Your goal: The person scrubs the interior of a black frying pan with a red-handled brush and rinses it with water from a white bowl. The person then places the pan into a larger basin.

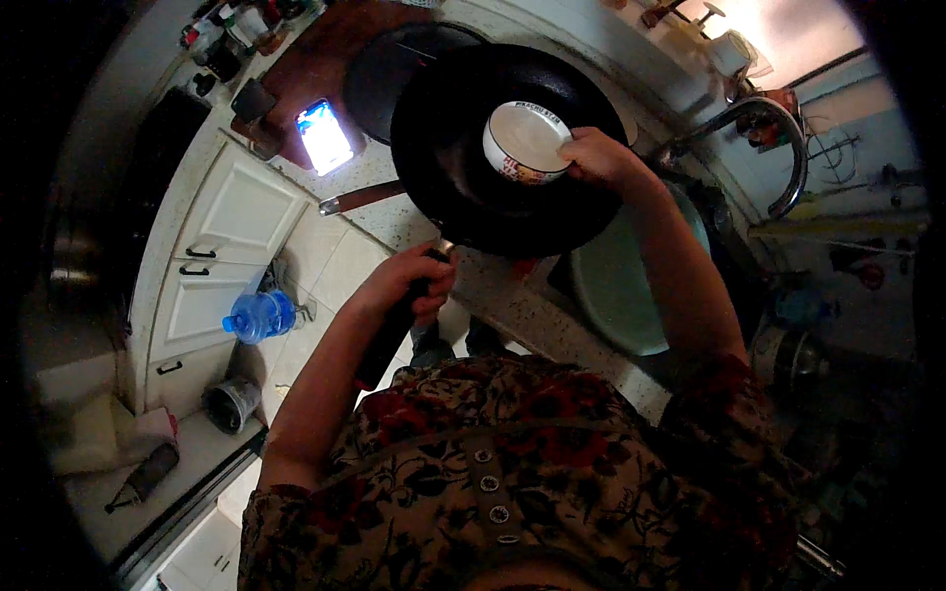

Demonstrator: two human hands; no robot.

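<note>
My left hand [421, 284] grips the dark handle of a large black wok [473, 199], held up in front of me over the counter edge. A white bowl [526, 137] with a dark rim and a printed outside is in my right hand [602, 159], my fingers on its right side. It is above the wok's inside. The bowl looks light within; whether it contains anything is hard to tell. Partly behind the wok lies a dark round lid or pan [377, 89], and a brown handle with a metal end [366, 198] sticks out from beneath the wok.
A lit phone [324, 137] lies left of the wok on the counter. A pale green basin [621, 295] sits under my right forearm, near a curved metal faucet [794, 148]. On the left floor are a blue plastic water bottle [262, 316] and a bin [231, 405], beside white cabinets [236, 210].
</note>
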